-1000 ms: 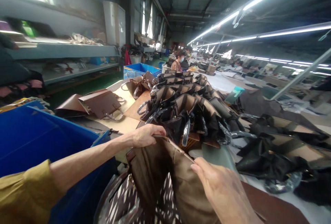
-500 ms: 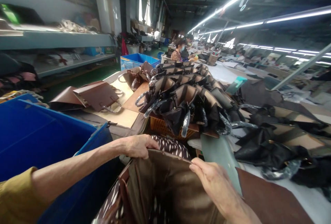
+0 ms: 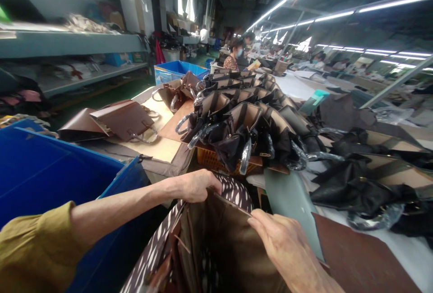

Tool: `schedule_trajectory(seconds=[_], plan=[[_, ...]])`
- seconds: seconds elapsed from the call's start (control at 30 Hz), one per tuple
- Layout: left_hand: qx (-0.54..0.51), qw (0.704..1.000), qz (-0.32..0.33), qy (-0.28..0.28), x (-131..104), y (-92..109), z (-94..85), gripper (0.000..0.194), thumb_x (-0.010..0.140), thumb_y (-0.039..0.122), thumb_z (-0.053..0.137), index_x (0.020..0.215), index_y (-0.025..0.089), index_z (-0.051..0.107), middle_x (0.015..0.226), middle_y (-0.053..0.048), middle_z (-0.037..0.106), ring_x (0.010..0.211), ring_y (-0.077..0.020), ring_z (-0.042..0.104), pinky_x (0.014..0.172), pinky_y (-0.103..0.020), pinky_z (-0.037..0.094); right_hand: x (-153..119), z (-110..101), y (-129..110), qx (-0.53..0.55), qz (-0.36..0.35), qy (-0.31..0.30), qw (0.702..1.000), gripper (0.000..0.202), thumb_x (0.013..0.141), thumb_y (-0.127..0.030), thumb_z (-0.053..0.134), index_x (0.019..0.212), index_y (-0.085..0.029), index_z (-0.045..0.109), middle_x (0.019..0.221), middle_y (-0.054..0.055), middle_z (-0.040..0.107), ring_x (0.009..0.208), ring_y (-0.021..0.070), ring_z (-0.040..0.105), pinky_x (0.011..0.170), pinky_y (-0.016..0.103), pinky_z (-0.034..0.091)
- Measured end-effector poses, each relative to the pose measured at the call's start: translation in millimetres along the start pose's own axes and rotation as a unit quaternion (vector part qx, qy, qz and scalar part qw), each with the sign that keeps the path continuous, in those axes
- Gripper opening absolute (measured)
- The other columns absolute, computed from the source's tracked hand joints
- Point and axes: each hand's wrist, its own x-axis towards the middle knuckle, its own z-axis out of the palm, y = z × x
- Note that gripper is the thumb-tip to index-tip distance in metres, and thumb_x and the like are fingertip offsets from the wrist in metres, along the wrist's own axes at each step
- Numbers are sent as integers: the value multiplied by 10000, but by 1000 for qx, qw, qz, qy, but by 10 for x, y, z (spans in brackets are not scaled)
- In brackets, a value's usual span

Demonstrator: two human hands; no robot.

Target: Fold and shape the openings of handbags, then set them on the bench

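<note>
A bag [image 3: 243, 243] with a brown lining gapes open right in front of me, low in the view. Its far rim is pinched by my left hand [image 3: 199, 186], fingertips curled over the edge and partly hidden. On the same rim, further right, my right hand [image 3: 282, 239] grips with thumb and fingers closed. Dark brown cloth with white dashes [image 3: 233, 190] shows behind the rim and down the left side, over my lap. Brown straps or trim [image 3: 165, 266] hang at the bag's left side, partly blurred.
Left of me stands a blue bin [image 3: 67, 162]. Ahead, black handbags [image 3: 243, 117] with wrapped handles crowd above an orange crate [image 3: 211, 160]. Brown bags [image 3: 123, 119] lie on the table; more black bags [image 3: 365, 180] lie right. A seated person [image 3: 232, 56] is further back.
My left hand has shifted right along the rim, nearer my right hand. The right hand keeps its grip, and the camera view has moved slightly.
</note>
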Motion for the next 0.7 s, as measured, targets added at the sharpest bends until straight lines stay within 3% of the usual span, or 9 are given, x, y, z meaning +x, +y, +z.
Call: schedule_trajectory(seconds=[0.13,0.23,0.3,0.37,0.5,0.7], plan=[[-28,999,0,35,-24,0,58,468,537,3,366,852,187,658,760,32,656,773,-134,581,647,-167,410,24,17,105,2,36,-31,999,280,903,-296,383,655,-225,492,518,-49,559,459,109,505,474,239,273],[-23,999,-6,46,-31,1,112,462,522,15,360,831,180,661,736,24,649,745,-134,573,623,-172,399,47,69,39,-59,50,-39,996,207,882,-250,430,702,-223,529,595,-22,604,545,149,550,518,258,302],[-22,999,-1,49,-22,7,130,464,519,19,357,835,184,654,752,24,649,748,-132,570,634,-175,397,66,87,-74,-116,61,-31,991,137,854,-162,453,822,-213,576,711,18,639,655,190,582,596,293,337],[-17,998,0,57,-9,18,132,459,516,22,357,835,185,643,768,22,647,760,-134,567,653,-181,395,96,87,-199,-141,71,-26,987,251,814,-61,454,990,-193,575,811,46,647,737,210,590,672,327,357],[-19,997,-14,72,-10,41,119,455,514,19,346,832,185,626,767,22,636,757,-133,559,655,-186,387,183,95,-340,-47,86,-39,994,355,776,-75,525,1105,-208,539,906,27,653,784,199,600,693,307,391],[-30,996,-36,78,-35,35,126,397,530,29,346,782,177,615,687,30,593,683,-116,534,574,-177,350,243,148,-279,92,107,-18,990,133,797,-206,569,897,-277,620,810,-44,660,738,150,603,641,235,399]])
